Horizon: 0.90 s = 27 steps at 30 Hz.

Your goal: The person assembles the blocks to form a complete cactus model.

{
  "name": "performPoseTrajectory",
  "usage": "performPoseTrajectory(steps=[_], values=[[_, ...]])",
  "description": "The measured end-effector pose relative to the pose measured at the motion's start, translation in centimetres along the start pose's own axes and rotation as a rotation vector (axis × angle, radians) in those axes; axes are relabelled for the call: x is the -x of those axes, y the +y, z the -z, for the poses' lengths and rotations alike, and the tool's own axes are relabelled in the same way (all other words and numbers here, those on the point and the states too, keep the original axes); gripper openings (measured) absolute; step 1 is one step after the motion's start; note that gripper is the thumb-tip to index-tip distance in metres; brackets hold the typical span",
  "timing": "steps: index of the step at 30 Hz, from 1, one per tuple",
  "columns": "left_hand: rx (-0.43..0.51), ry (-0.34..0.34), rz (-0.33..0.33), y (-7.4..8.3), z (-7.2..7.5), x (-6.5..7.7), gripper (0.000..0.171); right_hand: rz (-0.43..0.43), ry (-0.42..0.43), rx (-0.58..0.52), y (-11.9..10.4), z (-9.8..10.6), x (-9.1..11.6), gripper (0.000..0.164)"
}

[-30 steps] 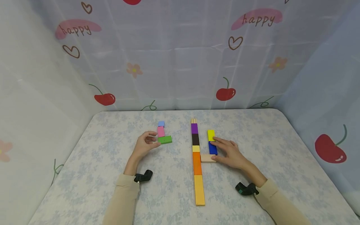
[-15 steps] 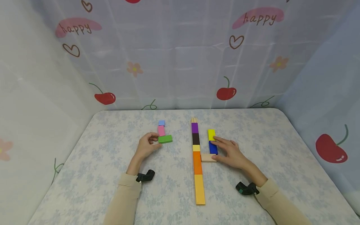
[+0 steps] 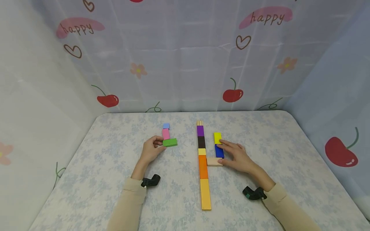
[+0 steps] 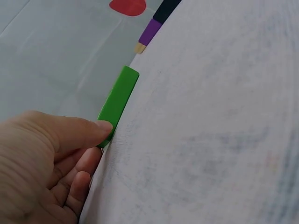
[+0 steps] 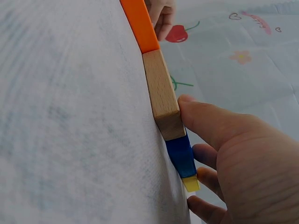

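Observation:
My left hand (image 3: pixel 151 150) pinches the left end of a green block (image 3: pixel 170 142), the thumb on its near side in the left wrist view. A pink block (image 3: pixel 166 133) and a small light-blue block (image 3: pixel 166 126) stretch away behind the green one. My right hand (image 3: pixel 237 156) rests with fairly straight fingers on another group. Its thumb touches a plain wooden block (image 5: pixel 162 86), and its fingertips lie at a blue block (image 3: pixel 219 151) and a yellow block (image 3: pixel 217 138). The fingertips' exact contact is partly hidden.
Between the hands runs a long line of blocks: a tan one (image 3: pixel 205 194), an orange one (image 3: pixel 203 166), a small pale-yellow one, a dark one (image 3: pixel 201 142) and a purple one (image 3: pixel 200 131). Thin light sticks (image 3: pixel 199 123) top it. A patterned cloth covers the table (image 3: pixel 95 192).
My left hand has shifted slightly right and its fingers have closed in on the green block's end. The right hand and the blocks look unchanged apart from a slight camera shift.

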State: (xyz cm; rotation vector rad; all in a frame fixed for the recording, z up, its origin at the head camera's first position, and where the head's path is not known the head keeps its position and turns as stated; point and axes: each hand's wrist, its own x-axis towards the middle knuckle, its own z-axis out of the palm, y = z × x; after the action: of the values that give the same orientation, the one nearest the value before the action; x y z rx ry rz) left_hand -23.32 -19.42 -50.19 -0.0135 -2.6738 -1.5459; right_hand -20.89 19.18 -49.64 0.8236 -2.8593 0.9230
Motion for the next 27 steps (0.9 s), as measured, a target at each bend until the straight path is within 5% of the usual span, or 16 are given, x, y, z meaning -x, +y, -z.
performPoseTrajectory(steps=[14, 27], values=[[0.013, 0.007, 0.007, 0.1, 0.2, 0.0, 0.033, 0.003, -0.004, -0.007, 0.0, 0.0, 0.0, 0.062], [0.118, -0.011, -0.004, 1.3, 0.3, -0.1, 0.033, 0.004, 0.0, -0.005, 0.0, 0.0, 0.1, 0.062]])
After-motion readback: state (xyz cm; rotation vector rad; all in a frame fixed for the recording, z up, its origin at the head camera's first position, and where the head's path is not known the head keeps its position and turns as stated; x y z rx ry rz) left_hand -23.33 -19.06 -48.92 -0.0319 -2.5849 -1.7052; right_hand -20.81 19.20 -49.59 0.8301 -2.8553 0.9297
